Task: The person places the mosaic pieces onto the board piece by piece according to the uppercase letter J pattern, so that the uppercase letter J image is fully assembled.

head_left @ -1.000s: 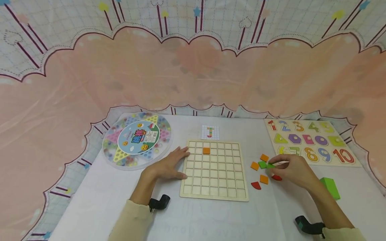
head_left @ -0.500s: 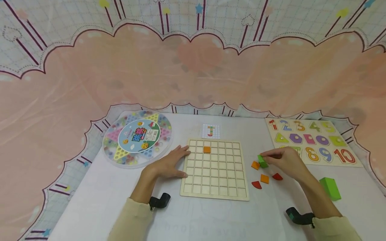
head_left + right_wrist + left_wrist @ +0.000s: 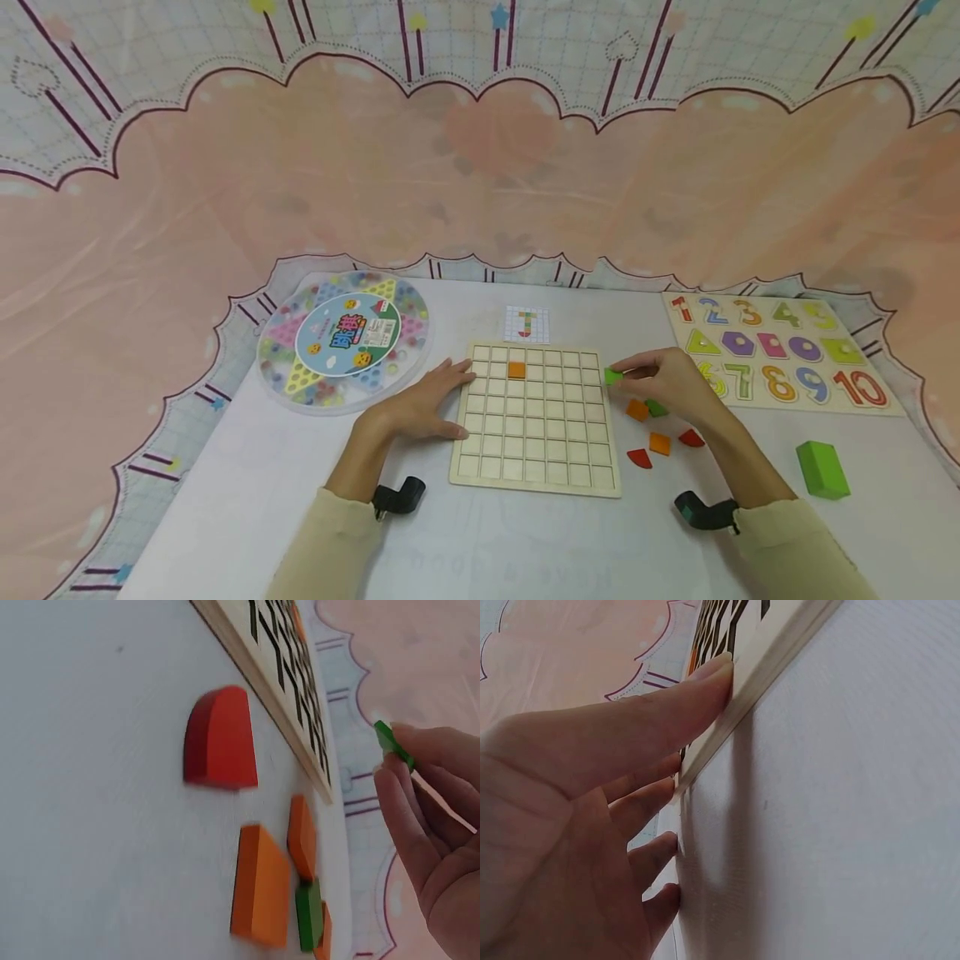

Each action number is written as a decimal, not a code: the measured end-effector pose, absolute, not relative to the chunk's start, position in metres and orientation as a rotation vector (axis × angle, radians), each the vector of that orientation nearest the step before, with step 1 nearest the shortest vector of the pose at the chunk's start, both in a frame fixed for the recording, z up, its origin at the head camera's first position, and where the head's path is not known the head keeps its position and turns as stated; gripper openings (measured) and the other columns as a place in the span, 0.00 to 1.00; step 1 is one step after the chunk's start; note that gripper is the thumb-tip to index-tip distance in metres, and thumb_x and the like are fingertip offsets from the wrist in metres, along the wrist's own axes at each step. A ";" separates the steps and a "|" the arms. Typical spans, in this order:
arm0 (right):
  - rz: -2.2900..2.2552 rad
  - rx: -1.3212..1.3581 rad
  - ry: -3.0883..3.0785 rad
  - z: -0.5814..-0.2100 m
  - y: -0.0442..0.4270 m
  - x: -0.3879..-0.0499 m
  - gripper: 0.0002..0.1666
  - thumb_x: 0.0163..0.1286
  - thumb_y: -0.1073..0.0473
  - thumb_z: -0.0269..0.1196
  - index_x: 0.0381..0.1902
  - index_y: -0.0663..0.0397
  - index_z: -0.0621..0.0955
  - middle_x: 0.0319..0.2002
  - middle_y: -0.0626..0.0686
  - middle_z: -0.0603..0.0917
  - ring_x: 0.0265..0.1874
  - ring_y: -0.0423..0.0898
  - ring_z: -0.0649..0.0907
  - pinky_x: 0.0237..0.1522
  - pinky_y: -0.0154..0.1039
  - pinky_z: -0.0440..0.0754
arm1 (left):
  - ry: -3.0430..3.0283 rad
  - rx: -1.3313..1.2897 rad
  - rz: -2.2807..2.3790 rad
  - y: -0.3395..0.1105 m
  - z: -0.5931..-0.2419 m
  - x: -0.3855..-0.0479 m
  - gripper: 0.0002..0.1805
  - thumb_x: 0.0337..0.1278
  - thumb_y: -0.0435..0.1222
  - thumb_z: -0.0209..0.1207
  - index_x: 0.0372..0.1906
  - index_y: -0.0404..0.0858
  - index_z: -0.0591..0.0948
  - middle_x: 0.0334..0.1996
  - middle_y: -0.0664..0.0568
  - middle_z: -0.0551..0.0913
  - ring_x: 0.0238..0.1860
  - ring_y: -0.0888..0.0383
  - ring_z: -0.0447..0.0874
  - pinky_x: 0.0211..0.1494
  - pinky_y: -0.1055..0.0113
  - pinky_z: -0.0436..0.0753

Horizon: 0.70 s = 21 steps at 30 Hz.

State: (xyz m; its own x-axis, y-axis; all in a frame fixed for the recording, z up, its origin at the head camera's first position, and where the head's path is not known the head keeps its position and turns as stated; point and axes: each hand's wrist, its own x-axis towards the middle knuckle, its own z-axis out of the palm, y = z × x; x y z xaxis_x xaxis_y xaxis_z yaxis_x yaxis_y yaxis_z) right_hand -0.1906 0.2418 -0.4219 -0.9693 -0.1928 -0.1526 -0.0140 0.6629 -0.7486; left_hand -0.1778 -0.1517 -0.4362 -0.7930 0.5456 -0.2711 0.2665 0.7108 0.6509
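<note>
A wooden grid board lies flat, with one orange square in a top-row cell. My left hand rests along its left edge, fingers spread; the left wrist view shows the thumb on the rim. At the board's upper right edge my right hand pinches a green piece between thumb and fingers, also seen as a raised green piece in the right wrist view. Below that hand lie orange squares, a green piece and red quarter-rounds.
Behind the board lies a small pattern card. A round, clear-rimmed game box is at the left. A number and shape puzzle board lies at the back right, and a green block stands at the right.
My right hand has picked a green piece out of the loose pieces and moved left with it to the board's edge. My left hand stays in place.
</note>
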 end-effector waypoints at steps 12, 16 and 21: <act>-1.197 -0.269 2.647 -0.428 0.189 -0.213 0.17 0.61 0.54 0.75 0.47 0.53 0.90 0.46 0.57 0.91 0.40 0.45 0.86 0.42 0.33 0.80 | 2.461 0.610 0.845 -0.150 -0.438 -0.178 0.46 0.56 0.40 0.72 0.78 0.39 0.63 0.85 0.49 0.49 0.86 0.44 0.35 0.86 0.42 0.47; -1.174 -0.299 2.644 -0.429 0.173 -0.218 0.17 0.60 0.55 0.76 0.46 0.54 0.90 0.46 0.56 0.91 0.40 0.44 0.87 0.43 0.34 0.81 | 2.465 0.615 0.843 -0.151 -0.438 -0.178 0.46 0.56 0.40 0.71 0.78 0.38 0.63 0.84 0.48 0.49 0.86 0.43 0.35 0.86 0.42 0.47; -1.160 -0.280 2.626 -0.431 0.156 -0.223 0.15 0.59 0.56 0.76 0.44 0.52 0.91 0.46 0.56 0.91 0.39 0.44 0.86 0.42 0.32 0.81 | 2.469 0.613 0.834 -0.151 -0.438 -0.178 0.46 0.56 0.40 0.72 0.78 0.39 0.63 0.85 0.48 0.49 0.86 0.43 0.35 0.86 0.42 0.48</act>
